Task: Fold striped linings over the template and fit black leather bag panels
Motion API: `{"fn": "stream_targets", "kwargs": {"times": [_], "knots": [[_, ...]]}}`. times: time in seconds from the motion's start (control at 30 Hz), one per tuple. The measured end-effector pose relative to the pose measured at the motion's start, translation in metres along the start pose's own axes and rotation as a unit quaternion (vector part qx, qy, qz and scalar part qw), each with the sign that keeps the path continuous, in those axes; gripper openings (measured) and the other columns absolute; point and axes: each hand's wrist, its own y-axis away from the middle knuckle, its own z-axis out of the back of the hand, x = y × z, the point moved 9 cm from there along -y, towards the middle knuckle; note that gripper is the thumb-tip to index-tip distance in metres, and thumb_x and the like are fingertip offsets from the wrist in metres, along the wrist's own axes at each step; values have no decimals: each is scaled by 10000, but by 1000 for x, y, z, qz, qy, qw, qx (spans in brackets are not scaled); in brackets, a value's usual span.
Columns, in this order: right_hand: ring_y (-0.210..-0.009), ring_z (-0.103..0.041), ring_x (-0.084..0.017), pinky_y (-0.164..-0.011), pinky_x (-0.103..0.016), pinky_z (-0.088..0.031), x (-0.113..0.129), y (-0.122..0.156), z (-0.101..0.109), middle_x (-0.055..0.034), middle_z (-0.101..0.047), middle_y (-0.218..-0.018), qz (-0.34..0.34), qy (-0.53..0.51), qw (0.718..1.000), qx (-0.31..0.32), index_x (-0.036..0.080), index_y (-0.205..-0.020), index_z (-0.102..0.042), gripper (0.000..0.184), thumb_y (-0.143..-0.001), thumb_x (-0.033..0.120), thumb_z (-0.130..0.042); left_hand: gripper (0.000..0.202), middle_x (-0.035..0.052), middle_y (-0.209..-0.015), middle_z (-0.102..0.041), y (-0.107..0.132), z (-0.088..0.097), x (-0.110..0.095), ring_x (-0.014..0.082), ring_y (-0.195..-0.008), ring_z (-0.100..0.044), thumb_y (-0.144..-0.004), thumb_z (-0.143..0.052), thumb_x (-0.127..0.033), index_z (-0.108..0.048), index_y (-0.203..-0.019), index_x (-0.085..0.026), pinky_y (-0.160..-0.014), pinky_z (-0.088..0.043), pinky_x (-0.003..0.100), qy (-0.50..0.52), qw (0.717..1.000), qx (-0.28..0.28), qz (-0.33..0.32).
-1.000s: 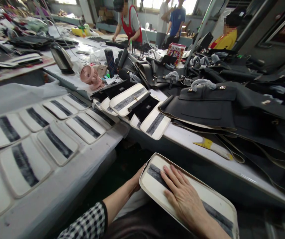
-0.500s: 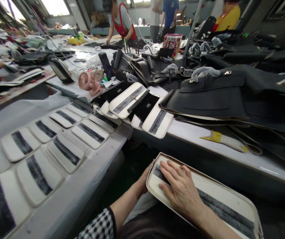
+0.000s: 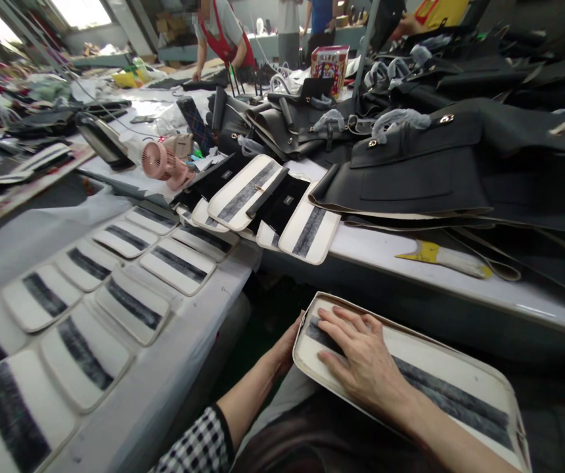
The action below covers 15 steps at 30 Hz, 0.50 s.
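Observation:
A cream panel with a dark glued stripe (image 3: 440,374) lies across my lap at the bottom of the view. My right hand (image 3: 361,358) lies flat on its left end, fingers stretched out over the stripe. My left hand (image 3: 287,348) grips the panel's left edge from below, with its fingers hidden under the panel. Several like panels (image 3: 179,263) lie in rows on the white table to my left. More of them are stacked with black pieces (image 3: 282,210) at the table corner ahead.
Black leather bag parts (image 3: 435,177) are piled on the long table (image 3: 401,269) at right, with a yellow-handled scraper (image 3: 440,257) near its edge. A pink fan (image 3: 161,161) and an iron (image 3: 100,141) stand further back. Other people work at the far tables.
The view has shifted slightly, moving things up and left. My right hand has curled a little and slid toward the panel's left end. The left hand keeps its hold.

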Motion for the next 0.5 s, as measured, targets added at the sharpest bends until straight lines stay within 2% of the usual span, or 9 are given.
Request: {"fn": "stream_targets", "kwargs": {"times": [0.17, 0.37, 0.5], "knots": [[-1361, -383, -280, -1074, -506, -221, 2, 3, -4, -37, -487, -1459, -30, -2, 1000, -3, 259, -1319, -516, 409, -919, 344, -509, 653, 155, -1253, -649, 0, 1, 1, 294, -1260, -535, -888, -507, -629, -609, -1286, -122, -1108, -348, 385, 17, 997, 69, -21], [-1358, -384, -282, -1094, -509, -167, 5, 1, -8, -42, -484, -1462, -32, 8, 999, -19, 250, -1310, -512, 446, -884, 375, -552, 733, 156, -1094, -714, 0, 18, 2, 336, -1187, -579, -819, -541, -707, -637, -1232, -108, -1068, -380, 422, -42, 999, 19, -8], [-1347, -389, -291, -1089, -511, -163, 6, 1, -6, -53, -500, -1447, -43, -1, 999, -24, 249, -1325, -504, 459, -883, 365, -546, 794, 159, -1076, -717, 2, 14, 1, 343, -1178, -580, -765, -565, -750, -644, -1216, -102, -1065, -385, 425, -52, 998, 33, -2]]}}
